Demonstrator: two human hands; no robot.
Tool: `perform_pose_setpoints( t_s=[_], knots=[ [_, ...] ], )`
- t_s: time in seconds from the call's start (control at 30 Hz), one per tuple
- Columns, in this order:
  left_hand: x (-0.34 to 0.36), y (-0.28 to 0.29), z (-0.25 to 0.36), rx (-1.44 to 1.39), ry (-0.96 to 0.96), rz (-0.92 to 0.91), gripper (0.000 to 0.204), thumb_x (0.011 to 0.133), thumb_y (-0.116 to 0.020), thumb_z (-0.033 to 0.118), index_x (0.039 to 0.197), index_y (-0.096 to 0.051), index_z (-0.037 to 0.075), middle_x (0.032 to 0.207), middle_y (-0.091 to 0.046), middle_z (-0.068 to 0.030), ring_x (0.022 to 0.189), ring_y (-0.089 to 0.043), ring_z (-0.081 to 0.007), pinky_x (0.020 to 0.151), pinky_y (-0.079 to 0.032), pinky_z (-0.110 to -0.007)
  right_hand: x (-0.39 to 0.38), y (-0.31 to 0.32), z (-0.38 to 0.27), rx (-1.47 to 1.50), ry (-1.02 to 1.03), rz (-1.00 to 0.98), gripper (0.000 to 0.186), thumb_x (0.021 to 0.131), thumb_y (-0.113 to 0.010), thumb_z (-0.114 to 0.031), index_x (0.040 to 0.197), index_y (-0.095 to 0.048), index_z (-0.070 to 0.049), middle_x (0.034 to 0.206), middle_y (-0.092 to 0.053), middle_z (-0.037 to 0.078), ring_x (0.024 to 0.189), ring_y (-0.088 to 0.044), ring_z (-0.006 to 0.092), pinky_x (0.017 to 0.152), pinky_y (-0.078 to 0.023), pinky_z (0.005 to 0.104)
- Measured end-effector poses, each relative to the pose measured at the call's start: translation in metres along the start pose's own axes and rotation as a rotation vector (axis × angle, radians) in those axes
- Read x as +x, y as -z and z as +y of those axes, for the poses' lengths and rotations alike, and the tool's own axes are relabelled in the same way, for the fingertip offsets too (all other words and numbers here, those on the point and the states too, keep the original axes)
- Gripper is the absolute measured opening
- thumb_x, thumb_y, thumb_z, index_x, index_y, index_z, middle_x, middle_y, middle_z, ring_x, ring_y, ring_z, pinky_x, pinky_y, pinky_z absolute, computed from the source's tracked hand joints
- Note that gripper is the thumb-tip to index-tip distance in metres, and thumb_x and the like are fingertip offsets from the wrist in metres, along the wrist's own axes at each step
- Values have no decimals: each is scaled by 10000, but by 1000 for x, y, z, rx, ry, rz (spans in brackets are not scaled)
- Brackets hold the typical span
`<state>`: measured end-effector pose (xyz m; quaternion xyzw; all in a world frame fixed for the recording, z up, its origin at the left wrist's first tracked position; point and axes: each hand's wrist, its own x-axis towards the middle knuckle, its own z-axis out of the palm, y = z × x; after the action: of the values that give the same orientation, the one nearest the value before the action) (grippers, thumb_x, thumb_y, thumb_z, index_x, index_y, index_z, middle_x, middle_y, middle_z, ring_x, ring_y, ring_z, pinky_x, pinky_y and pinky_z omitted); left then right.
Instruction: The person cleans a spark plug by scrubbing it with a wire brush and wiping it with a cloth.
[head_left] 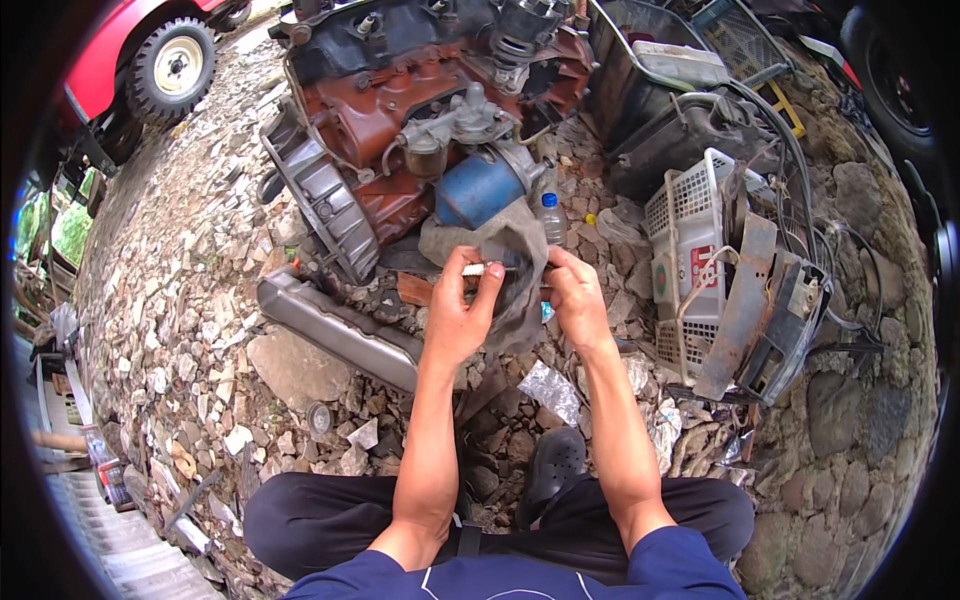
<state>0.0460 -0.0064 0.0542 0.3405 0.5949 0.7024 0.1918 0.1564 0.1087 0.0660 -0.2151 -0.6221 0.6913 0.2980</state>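
My left hand (465, 295) is closed on a small white ribbed piece (474, 270), with a thin dark part at its right end. My right hand (572, 295) is closed at the right edge of a crumpled grey cloth (460, 238); what its fingertips grip is unclear. Just beyond the hands, a blue canister (470, 190) is mounted on a rust-red engine block (360, 120), with the cloth below it. A clear bottle with a blue cap (551, 222) stands behind my right hand.
A long metal pan (335, 330) lies at left on rubble ground (190, 330). At right are a white plastic crate (687, 230) with rusty plates (733, 310), dark tanks (690, 140) and hoses. A red vehicle (110, 40) is back left; a tyre (890, 80) is back right.
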Motion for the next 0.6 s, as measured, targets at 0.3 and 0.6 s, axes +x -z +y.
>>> perform_pose_setpoints(
  t_s=[0.3, 0.6],
  knots=[
    [-3, 3, 10, 236, -19, -1, 89, 861, -557, 44, 928, -519, -1, 809, -609, -133, 753, -597, -185, 693, -458, -318, 2, -2, -5, -706, 423, -189, 191, 692, -642, -80, 785, -545, 55, 661, -595, 187, 602, -600, 342, 569, -471, 397],
    [-2, -4, -4, 297, -97, -8, 133, 875, -598, 86, 859, -502, -4, 766, -582, -120, 692, -573, -205, 628, -438, -331, 0, 1, 18, -896, 283, -317, 195, 756, -536, -135, 709, -478, 45, 660, -524, 231, 636, -520, 416, 611, -420, 452]
  ],
)
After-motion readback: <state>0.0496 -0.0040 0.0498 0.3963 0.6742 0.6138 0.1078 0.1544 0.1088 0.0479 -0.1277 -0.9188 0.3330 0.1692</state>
